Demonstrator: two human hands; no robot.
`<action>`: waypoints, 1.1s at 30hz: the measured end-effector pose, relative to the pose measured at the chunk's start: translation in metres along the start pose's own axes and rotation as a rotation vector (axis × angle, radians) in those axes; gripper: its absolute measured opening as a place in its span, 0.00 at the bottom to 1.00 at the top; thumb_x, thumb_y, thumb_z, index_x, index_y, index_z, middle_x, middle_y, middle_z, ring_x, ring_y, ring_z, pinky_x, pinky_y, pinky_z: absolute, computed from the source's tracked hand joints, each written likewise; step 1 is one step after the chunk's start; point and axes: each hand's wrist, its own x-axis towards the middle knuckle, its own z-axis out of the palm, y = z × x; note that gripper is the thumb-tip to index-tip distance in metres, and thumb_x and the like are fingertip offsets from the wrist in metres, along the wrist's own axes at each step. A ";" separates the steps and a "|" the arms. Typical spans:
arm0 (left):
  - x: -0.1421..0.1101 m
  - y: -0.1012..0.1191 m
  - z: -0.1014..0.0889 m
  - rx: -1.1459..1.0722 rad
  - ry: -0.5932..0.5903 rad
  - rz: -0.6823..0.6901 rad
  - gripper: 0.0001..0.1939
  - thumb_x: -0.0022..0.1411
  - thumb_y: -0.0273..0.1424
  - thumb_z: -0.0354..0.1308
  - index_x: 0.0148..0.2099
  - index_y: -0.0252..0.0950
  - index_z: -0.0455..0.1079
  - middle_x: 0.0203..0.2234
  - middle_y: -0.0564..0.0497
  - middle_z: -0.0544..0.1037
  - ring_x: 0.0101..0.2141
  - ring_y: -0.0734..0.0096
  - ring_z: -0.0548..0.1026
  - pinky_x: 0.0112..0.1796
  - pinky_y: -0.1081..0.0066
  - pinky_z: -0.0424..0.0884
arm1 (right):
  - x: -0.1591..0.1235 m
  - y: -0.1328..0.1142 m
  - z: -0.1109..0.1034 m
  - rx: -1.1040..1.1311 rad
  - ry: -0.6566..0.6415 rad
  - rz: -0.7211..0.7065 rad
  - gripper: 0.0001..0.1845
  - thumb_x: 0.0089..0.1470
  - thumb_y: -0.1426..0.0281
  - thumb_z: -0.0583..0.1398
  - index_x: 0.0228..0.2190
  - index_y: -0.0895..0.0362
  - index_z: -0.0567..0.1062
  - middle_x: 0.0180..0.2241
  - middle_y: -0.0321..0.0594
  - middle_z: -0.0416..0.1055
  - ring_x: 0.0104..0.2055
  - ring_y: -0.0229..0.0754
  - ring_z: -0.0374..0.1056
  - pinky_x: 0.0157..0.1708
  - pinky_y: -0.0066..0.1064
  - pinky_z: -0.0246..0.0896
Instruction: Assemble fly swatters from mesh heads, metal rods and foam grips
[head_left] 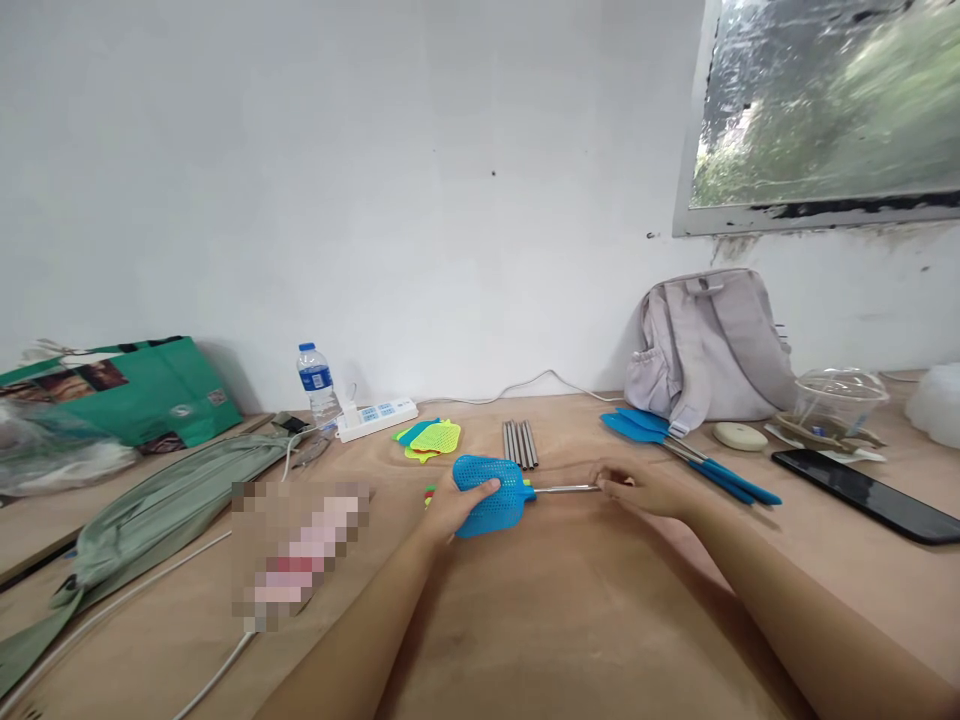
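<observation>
A blue fly swatter head (491, 510), dotted with small holes, is gripped at its left side by my left hand (448, 505), thumb lying across its face. From its neck a thin metal rod (562, 489) runs right to my right hand (622, 488), whose fingers pinch the rod's far end. Behind, several loose metal tubes (520, 445) lie side by side. Yellow, green and blue swatter heads (435, 437) are stacked left of them. Red and green bits peek out behind my left hand. Blue swatters with blue handles (731, 480) lie to the right.
A grey backpack (705, 345) leans on the wall, with a black phone (862, 492), a pale oval case (740, 436) and a plastic cup (836, 400) nearby. Leftward are a water bottle (316, 380), a white power strip (376, 418), a blurred-out item (300, 555) and a green bag (180, 395).
</observation>
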 end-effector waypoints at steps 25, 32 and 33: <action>-0.009 0.004 0.016 0.174 -0.032 0.155 0.22 0.43 0.40 0.64 0.41 0.37 0.70 0.35 0.50 0.77 0.35 0.65 0.75 0.36 0.67 0.72 | 0.001 -0.048 0.044 -0.617 0.032 -0.196 0.18 0.56 0.59 0.47 0.41 0.50 0.72 0.35 0.39 0.74 0.37 0.44 0.68 0.34 0.32 0.58; -0.010 0.009 0.009 0.208 -0.061 0.210 0.26 0.41 0.39 0.65 0.44 0.38 0.67 0.37 0.50 0.75 0.36 0.66 0.73 0.35 0.68 0.70 | 0.001 -0.053 0.052 -0.600 0.040 -0.198 0.18 0.57 0.59 0.46 0.40 0.50 0.72 0.35 0.38 0.74 0.35 0.43 0.68 0.32 0.31 0.58; -0.010 0.012 0.007 0.206 -0.042 0.244 0.28 0.40 0.38 0.65 0.45 0.38 0.66 0.38 0.50 0.74 0.37 0.66 0.72 0.36 0.68 0.70 | 0.001 -0.054 0.054 -0.583 0.043 -0.173 0.18 0.57 0.59 0.47 0.39 0.50 0.72 0.34 0.38 0.74 0.34 0.43 0.68 0.31 0.31 0.58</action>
